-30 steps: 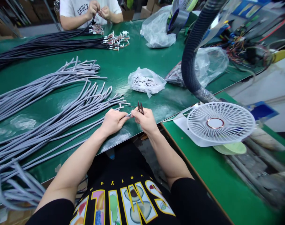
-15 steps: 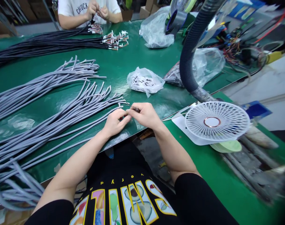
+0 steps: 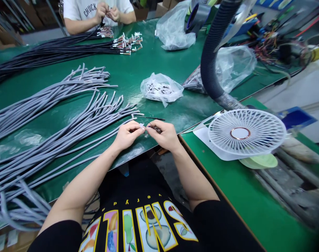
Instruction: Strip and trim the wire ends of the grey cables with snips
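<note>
My left hand (image 3: 127,134) is closed in a pinch on the end of a grey cable (image 3: 77,143), with a small white connector (image 3: 141,125) at its fingertips. My right hand (image 3: 164,134) is closed too, holding small dark snips (image 3: 155,128) and meeting the left hand at the cable end. Both hands hover over the near edge of the green table (image 3: 138,70). A thin black wire (image 3: 152,118) lies on the table just beyond the fingers. Several grey cables (image 3: 56,115) fan out to the left.
A clear bag of small black parts (image 3: 161,89) lies beyond the hands. A white fan (image 3: 245,133) stands at right below a dark corrugated hose (image 3: 212,59). Black cables with connectors (image 3: 70,47) lie at the far side, where another person's hands (image 3: 106,12) work.
The snips, upright above my right hand a second ago, now lie low inside it. Both hands have stayed together at the cable end with small shifts.
</note>
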`<state>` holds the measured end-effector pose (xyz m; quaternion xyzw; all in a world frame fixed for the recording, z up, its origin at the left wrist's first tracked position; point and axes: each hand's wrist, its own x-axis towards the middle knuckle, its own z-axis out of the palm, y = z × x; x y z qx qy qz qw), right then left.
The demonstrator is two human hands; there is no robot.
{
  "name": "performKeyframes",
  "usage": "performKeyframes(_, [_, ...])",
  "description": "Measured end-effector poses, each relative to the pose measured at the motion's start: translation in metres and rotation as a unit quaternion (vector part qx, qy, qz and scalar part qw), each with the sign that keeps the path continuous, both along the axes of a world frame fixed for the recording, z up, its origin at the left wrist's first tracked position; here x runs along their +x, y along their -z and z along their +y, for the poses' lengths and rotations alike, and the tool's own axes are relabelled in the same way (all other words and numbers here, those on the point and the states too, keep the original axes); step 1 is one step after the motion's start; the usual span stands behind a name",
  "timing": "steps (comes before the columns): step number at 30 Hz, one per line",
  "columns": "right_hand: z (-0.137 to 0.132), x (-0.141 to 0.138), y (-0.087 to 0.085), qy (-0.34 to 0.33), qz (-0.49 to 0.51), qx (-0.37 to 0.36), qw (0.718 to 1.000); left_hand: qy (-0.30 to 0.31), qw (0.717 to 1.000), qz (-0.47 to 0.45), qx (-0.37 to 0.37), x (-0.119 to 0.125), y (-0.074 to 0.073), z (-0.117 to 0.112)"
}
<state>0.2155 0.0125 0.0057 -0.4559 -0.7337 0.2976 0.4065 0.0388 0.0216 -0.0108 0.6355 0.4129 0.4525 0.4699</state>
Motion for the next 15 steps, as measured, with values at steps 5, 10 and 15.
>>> performKeyframes(5, [-0.013, -0.001, 0.017, -0.030, -0.018, 0.108, 0.994, 0.005, 0.997, -0.029, -0.069, 0.000, -0.002, -0.006])
performKeyframes(10, [-0.027, 0.009, 0.026, -0.078, 0.001, 0.089, 0.993, 0.043, 0.986, -0.065, -0.146, 0.002, 0.005, -0.018])
performKeyframes(15, [-0.027, 0.035, 0.022, -0.088, 0.091, -0.111, 0.986, 0.083, 0.978, -0.041, -0.189, 0.004, 0.005, -0.025])
